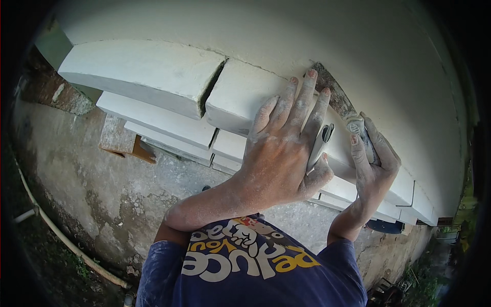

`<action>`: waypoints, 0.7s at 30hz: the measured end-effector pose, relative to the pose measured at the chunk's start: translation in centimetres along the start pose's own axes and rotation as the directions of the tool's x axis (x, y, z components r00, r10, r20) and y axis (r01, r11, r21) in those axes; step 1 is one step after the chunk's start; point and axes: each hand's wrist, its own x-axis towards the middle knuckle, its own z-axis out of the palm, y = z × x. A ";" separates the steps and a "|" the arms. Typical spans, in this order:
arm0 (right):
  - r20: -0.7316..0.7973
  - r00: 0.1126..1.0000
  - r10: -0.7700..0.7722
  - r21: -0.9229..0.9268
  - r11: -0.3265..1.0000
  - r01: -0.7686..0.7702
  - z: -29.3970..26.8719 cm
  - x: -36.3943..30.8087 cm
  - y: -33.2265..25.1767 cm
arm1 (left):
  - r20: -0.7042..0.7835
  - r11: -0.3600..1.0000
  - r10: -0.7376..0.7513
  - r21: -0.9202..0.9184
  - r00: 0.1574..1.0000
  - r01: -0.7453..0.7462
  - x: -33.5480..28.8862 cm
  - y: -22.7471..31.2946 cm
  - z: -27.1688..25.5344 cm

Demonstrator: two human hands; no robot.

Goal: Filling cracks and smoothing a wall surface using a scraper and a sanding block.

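Note:
My left hand (279, 135) lies palm down with fingers spread on a white block (232, 92) by the wall. In the crook of its thumb sits a thin pale piece with a dark, shiny end (327, 133); I cannot tell whether the thumb grips it. My right hand (376, 153) is closed around the handle of a dusty, flat-bladed hand tool (335, 92). Its dark blade slants up along the wall side of the block, close to my left fingertips. Whether the tool is a saw or a scraper is unclear. White powder coats both hands.
Another white block (138, 74) stands left of this one, across a narrow dark gap. More rows of blocks lie beneath. A pale wall (378, 61) rises behind. Below are stained concrete ground (102, 174), an orange-brown object (143, 152) and a pale pipe (76, 250) at left.

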 end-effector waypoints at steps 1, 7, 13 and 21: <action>-0.001 1.000 0.003 -0.001 1.000 -0.003 0.1 -0.1 0.1 | 0.024 1.000 0.018 0.021 1.000 -0.019 0.1 -0.1 -0.2; -0.008 1.000 -0.009 -0.005 1.000 0.008 0.1 -0.1 -0.1 | 0.066 0.998 0.050 0.045 0.997 -0.053 -0.1 -0.1 -0.5; 0.009 1.000 0.000 0.026 1.000 0.000 0.2 0.0 -0.2 | 0.048 0.999 0.003 0.048 0.999 -0.005 -0.4 -0.2 -0.2; 0.000 0.999 0.032 0.004 0.999 -0.032 0.1 -0.2 -0.3 | 0.046 0.995 0.063 0.069 0.997 -0.066 -0.2 0.0 -0.8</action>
